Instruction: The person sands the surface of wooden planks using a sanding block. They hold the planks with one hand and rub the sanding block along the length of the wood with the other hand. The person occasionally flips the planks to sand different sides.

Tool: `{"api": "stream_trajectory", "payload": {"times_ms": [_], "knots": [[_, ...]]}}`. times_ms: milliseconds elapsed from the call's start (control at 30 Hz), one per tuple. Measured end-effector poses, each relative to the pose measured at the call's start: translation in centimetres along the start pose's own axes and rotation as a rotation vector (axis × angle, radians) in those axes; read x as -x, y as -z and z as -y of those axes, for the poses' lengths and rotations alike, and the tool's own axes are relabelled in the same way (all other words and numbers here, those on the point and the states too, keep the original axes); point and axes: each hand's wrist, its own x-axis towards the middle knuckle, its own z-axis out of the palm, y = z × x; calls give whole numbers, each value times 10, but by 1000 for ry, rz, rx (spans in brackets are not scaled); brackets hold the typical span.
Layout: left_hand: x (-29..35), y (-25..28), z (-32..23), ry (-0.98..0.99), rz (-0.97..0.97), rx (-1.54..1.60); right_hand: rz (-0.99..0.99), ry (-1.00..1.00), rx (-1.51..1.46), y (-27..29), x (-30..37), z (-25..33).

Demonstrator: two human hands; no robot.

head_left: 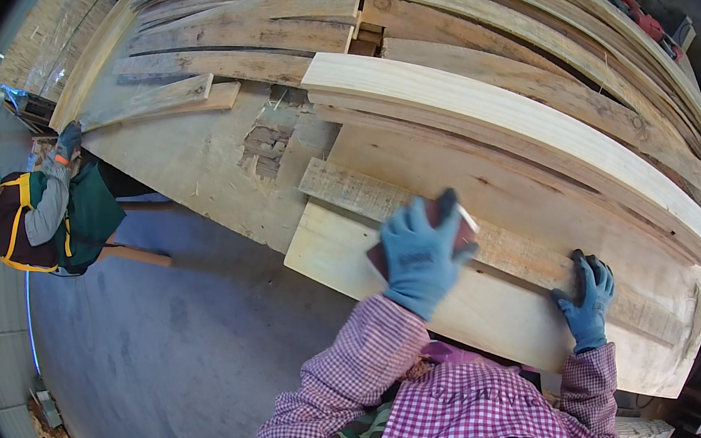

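Note:
My left hand (416, 256), in a blue glove, is closed around a dark reddish-brown piece of sandpaper (378, 260), which it presses on the wood. Under it runs a narrow weathered plank (515, 258) with a rough, greyish face. Farther right, my right hand (587, 300), gloved the same way, grips this plank with its fingers over the top and the thumb at the near side. A smoother pale board (327, 245) lies along the plank's near side, close to my body. The left hand is slightly blurred, and the sandpaper's underside is hidden.
Beyond the plank lies a long, pale squared timber (478, 100). Stacks of rough boards (465, 16) fill the far side of the worktable (178, 154). Two short boards (169, 96) lie at the left. Another person (40, 206) stands by the table's left end.

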Motion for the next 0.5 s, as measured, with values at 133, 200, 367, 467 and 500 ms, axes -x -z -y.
{"api": "stream_trajectory", "payload": {"times_ms": [133, 200, 367, 467, 500], "knots": [[-12, 18, 40, -21, 120, 38, -1, -27, -10, 1, 0, -1], [-26, 29, 95, 199, 102, -102, -10, -26, -16, -2, 0, 0], [-25, 32, 77, 222, -11, -286, 14, -19, -52, 4, -6, 7], [-11, -5, 19, 74, -50, -14, -11, 27, -55, 7, -5, 5], [-15, 6, -2, 16, 83, 93, -47, 53, -18, -2, -2, -7]]}}
